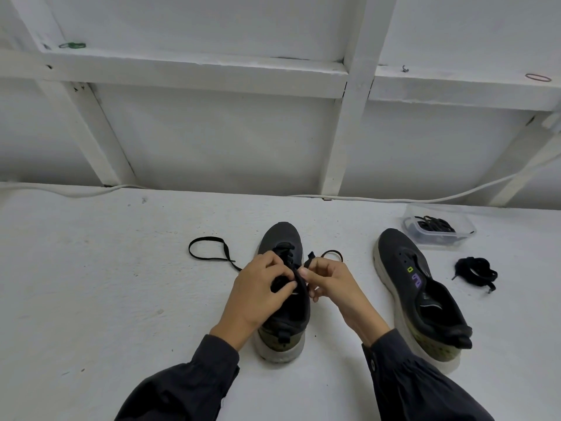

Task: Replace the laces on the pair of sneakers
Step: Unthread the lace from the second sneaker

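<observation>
Sneakers sit on the white bench half done: both hands, left hand [263, 281] and right hand [329, 282], pinch a flat black lace [209, 253] into the near black mesh sneaker [282, 238], while the other sneaker [400, 253] lies unlaced beside a loose lace bundle [476, 268].

The left hand [261, 287] covers the tongue and upper eyelets of the near shoe [283, 299], so how far the lace [209, 253] is threaded there cannot be told, and where that lace passes between the fingertips [305, 273] of the right hand [331, 287] is hidden too. Beyond the right hand, the contents of the clear tub [440, 229] are a dark tangle (laces, apparently), too small to count. Both sleeves [425, 387] are cut off by the bottom edge.
</observation>
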The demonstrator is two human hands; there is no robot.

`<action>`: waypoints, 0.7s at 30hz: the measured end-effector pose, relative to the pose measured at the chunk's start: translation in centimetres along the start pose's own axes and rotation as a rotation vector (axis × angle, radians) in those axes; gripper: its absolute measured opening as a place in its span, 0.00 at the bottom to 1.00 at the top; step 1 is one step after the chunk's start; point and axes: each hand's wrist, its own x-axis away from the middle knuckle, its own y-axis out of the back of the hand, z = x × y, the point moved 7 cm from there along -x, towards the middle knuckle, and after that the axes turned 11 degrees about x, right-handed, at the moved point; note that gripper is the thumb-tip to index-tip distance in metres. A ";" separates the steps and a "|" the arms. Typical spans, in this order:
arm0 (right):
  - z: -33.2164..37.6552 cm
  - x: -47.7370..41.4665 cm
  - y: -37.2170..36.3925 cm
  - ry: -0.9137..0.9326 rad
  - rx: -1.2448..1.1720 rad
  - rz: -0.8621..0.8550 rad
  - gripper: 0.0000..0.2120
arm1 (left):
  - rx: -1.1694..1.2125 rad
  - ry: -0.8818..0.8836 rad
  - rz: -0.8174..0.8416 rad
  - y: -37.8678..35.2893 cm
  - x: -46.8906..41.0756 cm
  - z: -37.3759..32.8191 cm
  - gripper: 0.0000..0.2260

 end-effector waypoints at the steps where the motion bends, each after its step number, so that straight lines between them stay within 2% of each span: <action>1: 0.0 0.1 0.0 0.015 0.000 -0.002 0.11 | 0.001 -0.005 -0.015 0.0 0.0 0.0 0.03; 7: -0.5 0.4 0.3 0.044 -0.068 0.004 0.06 | 0.000 -0.018 -0.028 -0.3 0.2 0.0 0.02; 12: -0.4 0.0 -0.5 0.052 0.006 -0.046 0.11 | -0.048 0.012 -0.013 -0.4 0.1 0.5 0.05; 16: -0.8 -0.2 -1.0 0.008 0.029 -0.127 0.12 | -0.020 0.039 -0.057 -0.2 0.3 0.9 0.03; 21: -1.0 -0.1 0.0 -0.044 -0.026 -0.106 0.14 | 0.222 0.109 -0.136 0.5 0.8 1.9 0.05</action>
